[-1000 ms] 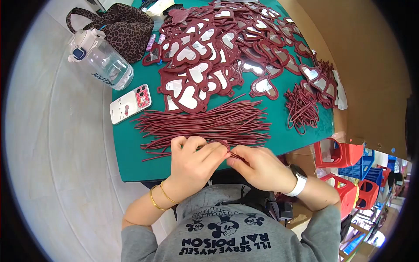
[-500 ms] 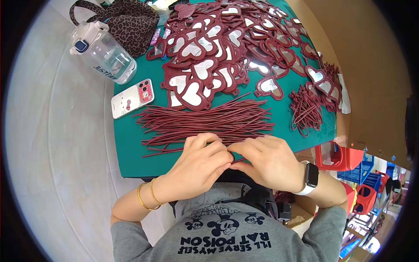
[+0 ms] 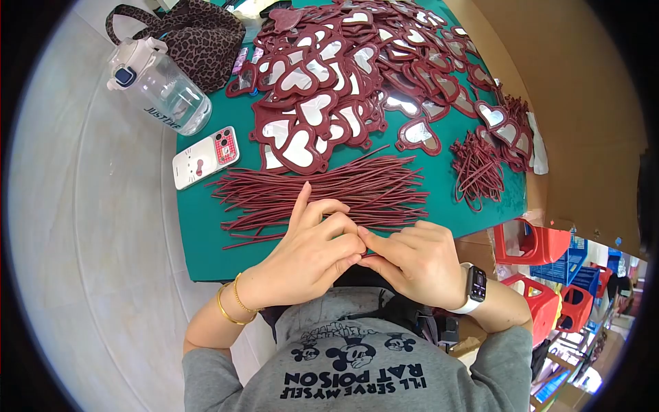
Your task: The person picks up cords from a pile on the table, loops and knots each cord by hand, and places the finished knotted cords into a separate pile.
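My left hand (image 3: pixel 316 250) and my right hand (image 3: pixel 415 261) meet at the table's near edge, fingertips almost touching. Each is pinched on a dark red cord, of which only a small bit shows between them; the rest is hidden by the fingers. The left index finger is raised. Just beyond the hands lies a wide bundle of straight dark red cords (image 3: pixel 322 189). Behind it is a large heap of dark red heart-shaped pieces with mirror-like centres (image 3: pixel 316 110). A tangle of looped cords (image 3: pixel 477 168) lies to the right.
On the left of the green table (image 3: pixel 206 240) are a white phone (image 3: pixel 204 158), a clear water bottle (image 3: pixel 165 89) and a leopard-print bag (image 3: pixel 199 44). Cardboard (image 3: pixel 570 123) stands along the right side. Red stools (image 3: pixel 532 244) and blue baskets (image 3: pixel 566 264) are at the lower right.
The left index finger has lifted away from the others. Both hands stay together at the table edge, and the cord piece between them is now mostly covered. The view has shifted slightly.
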{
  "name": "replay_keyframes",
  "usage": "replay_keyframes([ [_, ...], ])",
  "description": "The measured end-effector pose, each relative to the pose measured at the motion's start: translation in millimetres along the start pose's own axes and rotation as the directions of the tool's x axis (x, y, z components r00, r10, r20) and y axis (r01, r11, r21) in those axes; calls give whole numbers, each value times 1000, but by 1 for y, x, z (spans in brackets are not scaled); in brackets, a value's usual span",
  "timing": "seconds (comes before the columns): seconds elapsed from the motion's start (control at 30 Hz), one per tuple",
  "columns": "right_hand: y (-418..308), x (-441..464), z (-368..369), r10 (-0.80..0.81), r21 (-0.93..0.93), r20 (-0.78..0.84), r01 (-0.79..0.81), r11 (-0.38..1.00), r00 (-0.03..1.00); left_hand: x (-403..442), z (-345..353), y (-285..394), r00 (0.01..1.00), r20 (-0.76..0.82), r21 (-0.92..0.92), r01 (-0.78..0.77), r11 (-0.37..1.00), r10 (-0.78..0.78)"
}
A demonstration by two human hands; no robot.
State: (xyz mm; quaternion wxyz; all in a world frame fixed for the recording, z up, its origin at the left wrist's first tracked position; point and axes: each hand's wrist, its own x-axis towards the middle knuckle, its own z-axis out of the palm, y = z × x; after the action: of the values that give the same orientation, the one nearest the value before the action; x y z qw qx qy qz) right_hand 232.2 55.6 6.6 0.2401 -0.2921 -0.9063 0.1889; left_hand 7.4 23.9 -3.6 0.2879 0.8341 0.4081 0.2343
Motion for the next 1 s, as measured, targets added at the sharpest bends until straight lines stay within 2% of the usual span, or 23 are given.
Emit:
replay_keyframes([
  [0.2, -3, 0, 1, 9, 33, -45, -7, 999, 999, 1, -8, 2, 998, -64, 24, -6, 1000, 8],
  [0.37, 5, -3, 8, 51, 171, -24, -46, 984, 998, 4, -8, 6, 996, -82, 105, -27, 994, 36],
  [0.47, 10, -4, 13, 90, 261, 25, -94, 961, 996, 5, -6, 16, 978, -123, 563, -71, 823, 168],
  [0.5, 10, -3, 14, 55, 182, -15, -51, 982, 998, 6, -3, 18, 977, -126, 564, -71, 823, 171],
  [0.57, 10, -1, 15, -24, 21, -84, 26, 999, 996, 8, 4, 25, 976, -203, 542, 48, 839, 76],
  [0.6, 9, 0, 15, -25, 21, -85, 27, 999, 996, 8, 5, 26, 971, -240, 528, 107, 842, 27],
  [0.63, 7, 1, 15, -75, -66, -85, 69, 995, 994, 8, 4, 24, 971, -238, 529, 107, 842, 26],
  [0.7, 4, 1, 16, -173, -238, -70, 152, 959, 982, 10, 1, 16, 976, -154, 315, 198, 928, -155],
  [0.73, 3, 1, 18, -174, -237, -70, 153, 959, 982, 10, 2, 13, 967, -97, 204, 252, 946, -237],
  [0.77, 2, 1, 19, -178, -277, -92, 146, 950, 980, 9, 4, 11, 966, -99, 205, 255, 945, -239],
  [0.83, 0, 2, 24, -190, -357, -134, 131, 925, 973, 7, 12, 6, 944, -145, -30, 296, 955, -297],
  [0.87, 0, 2, 27, -192, -355, -132, 134, 925, 972, 6, 16, 4, 930, -162, -149, 307, 940, -329],
  [0.97, -2, 0, 41, -41, -213, -248, -13, 977, 968, 2, 27, 0, 913, -221, -214, 298, 930, -343],
  [1.0, -2, -1, 46, -42, -211, -246, -11, 977, 968, 2, 31, -1, 903, -250, -245, 290, 925, -349],
])
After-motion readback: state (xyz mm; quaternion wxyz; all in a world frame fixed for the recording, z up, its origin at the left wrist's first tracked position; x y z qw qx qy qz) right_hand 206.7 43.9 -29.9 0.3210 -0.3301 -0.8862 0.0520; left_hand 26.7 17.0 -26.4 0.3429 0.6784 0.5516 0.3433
